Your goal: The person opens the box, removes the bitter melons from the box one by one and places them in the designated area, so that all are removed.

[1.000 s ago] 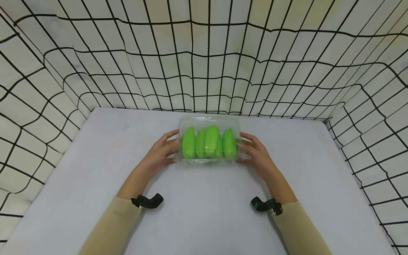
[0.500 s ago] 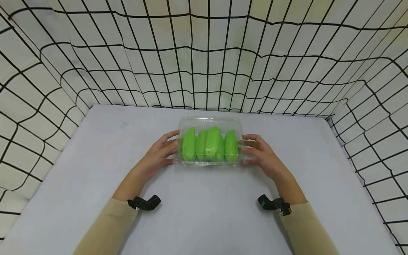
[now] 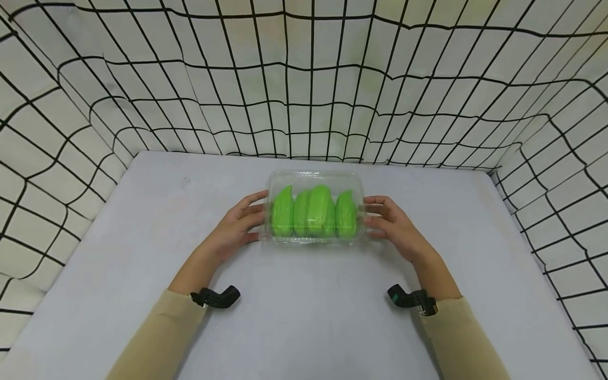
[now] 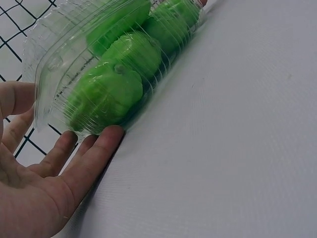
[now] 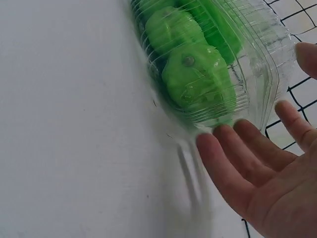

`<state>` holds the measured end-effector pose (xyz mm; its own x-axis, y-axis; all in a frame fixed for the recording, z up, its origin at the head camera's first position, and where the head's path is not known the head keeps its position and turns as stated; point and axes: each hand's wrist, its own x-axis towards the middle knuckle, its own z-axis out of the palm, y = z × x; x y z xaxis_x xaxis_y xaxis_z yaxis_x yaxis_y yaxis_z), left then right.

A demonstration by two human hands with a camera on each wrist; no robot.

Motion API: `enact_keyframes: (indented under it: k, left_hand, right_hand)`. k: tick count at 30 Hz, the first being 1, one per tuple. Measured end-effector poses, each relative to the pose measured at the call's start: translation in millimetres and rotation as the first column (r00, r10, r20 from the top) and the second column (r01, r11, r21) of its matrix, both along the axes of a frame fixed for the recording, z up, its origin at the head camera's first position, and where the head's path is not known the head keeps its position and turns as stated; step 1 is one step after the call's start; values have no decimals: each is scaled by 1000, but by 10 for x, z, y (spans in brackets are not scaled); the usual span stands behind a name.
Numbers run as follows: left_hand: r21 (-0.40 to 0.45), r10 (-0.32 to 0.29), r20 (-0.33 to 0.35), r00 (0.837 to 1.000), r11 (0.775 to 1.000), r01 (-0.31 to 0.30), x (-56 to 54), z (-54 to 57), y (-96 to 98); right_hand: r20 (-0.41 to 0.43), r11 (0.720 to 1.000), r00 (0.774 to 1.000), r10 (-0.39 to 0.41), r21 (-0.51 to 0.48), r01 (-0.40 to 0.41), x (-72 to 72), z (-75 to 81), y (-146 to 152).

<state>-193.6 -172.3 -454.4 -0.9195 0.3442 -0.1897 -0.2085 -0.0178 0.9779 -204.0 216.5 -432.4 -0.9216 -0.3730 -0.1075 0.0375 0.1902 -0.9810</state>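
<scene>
A clear plastic clamshell box (image 3: 304, 178) sits at the back middle of the white table, with several bright green ridged vegetables (image 3: 318, 214) inside. Its lid looks down. At the box's left end is my left hand (image 3: 230, 232), fingers extended; in the left wrist view its fingertips (image 4: 113, 133) rest against the lower edge. My right hand (image 3: 396, 232) is at the opposite end, fingers spread and slightly bent. In the right wrist view, its fingertips (image 5: 205, 141) are beside the box's end, and I cannot tell whether they touch it. The right thumb (image 5: 306, 59) stands apart.
Black grid netting (image 3: 311, 84) over white walls encloses the table (image 3: 304, 316) at the back and both sides. Each wrist wears a black camera strap (image 3: 216, 298) below the hand.
My right hand has moved a little to the right, its fingers drawing outward along the box's end. The box sits slightly further right in view. My left hand has stayed nearly still.
</scene>
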Motion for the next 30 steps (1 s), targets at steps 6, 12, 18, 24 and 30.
enact_keyframes:
  k: [6,12,18,24,30]
  left_hand:
    - [-9,6,-2,1000,1000,-6,6,9,29]
    - [-51,34,-53,998,998,-36,0,10,56]
    - [-136,18,-128,992,990,-36,15,59,123]
    - [-217,-24,-162,986,976,-12,60,105,197]
    - [-216,-29,-178,984,976,-10,72,117,195]
  right_hand:
    - [-473,961,879,-62,208,180,67,61,-80]
    - [-806,865,556,204,415,283,129,140,-243]
    - [-815,809,460,351,512,289,138,117,-303]
    - [-797,795,478,371,538,280,145,83,-291]
    - [-804,811,471,364,522,264,125,37,-273]
